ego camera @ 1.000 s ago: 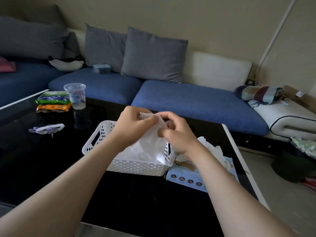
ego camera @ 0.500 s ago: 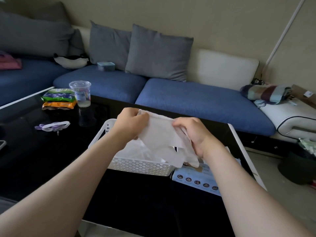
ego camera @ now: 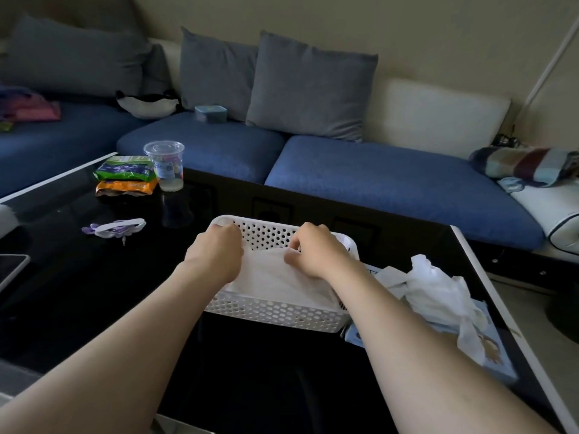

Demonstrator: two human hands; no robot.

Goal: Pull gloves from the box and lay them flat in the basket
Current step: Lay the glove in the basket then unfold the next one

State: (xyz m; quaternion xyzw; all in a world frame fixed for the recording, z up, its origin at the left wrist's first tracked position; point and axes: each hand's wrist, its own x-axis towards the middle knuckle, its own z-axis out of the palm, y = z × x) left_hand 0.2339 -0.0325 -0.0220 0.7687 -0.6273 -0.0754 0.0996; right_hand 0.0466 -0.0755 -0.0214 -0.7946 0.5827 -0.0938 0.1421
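Observation:
A white perforated basket (ego camera: 272, 313) stands on the black table in front of me. A thin translucent white glove (ego camera: 275, 274) is spread across its inside. My left hand (ego camera: 216, 255) pinches the glove's left end, and my right hand (ego camera: 316, 253) pinches its right end, both low over the basket. To the right lies the pale blue glove box (ego camera: 492, 355), with crumpled white gloves (ego camera: 438, 286) bunched out of its top. The basket's floor is hidden under the glove.
On the black glass table (ego camera: 78, 292), far left, stand a clear plastic cup (ego camera: 164, 166), green and orange snack packs (ego camera: 125, 178) and a purple-white item (ego camera: 114, 228). A blue sofa (ego camera: 376, 173) with grey cushions runs behind. The table's right edge lies just beyond the box.
Both hands moved apart and down, stretching the glove out and lowering it from above the basket into it. The view has also tilted downward.

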